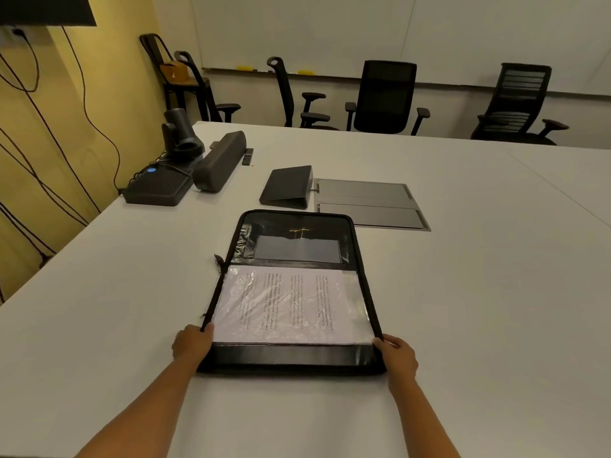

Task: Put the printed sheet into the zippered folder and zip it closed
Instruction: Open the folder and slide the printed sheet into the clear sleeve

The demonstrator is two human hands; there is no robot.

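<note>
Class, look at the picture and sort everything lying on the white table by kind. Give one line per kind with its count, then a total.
Zippered folder, open, with the printed sheet inside: 1
Black electronic devices (camera, speaker bar, speakerphone box, small remote): 4
Angled dark tablet stand: 1
Flat grey cable hatch panels: 2
Total: 8

My white table [463,292], open black zippered folder [291,357] flat on it before me, beyond it a dark tablet stand [287,186], speakerphone box [158,190], soundbar [218,163], conference camera [180,133], small remote [247,156]
</note>
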